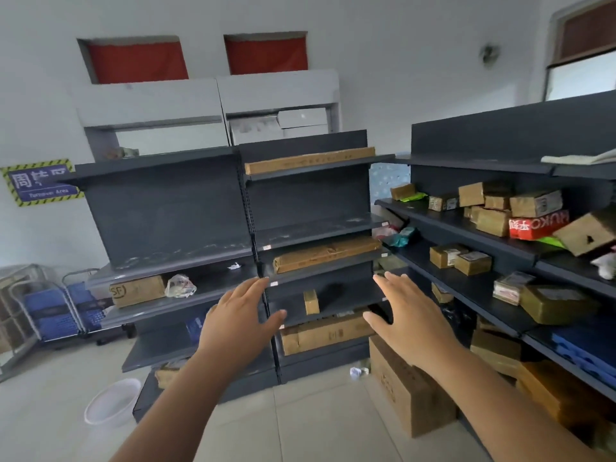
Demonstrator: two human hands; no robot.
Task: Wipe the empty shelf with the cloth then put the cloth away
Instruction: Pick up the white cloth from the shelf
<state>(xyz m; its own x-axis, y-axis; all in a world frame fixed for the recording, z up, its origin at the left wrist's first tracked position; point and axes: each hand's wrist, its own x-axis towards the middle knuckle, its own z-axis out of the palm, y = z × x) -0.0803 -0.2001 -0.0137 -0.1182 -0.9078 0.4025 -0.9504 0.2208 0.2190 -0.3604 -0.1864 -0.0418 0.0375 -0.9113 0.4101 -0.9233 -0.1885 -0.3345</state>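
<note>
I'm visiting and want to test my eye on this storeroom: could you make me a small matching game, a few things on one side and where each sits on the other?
Things:
1. white basin
2. blue sign
3. red box
4. SF carton

Places:
A. on the right-hand shelving, among brown parcels
B. on the floor, lower left
C. on the left shelf unit, beside a crumpled plastic bag
D. on the wall, left of the shelves

Pairs: 1-B, 2-D, 3-A, 4-C
</note>
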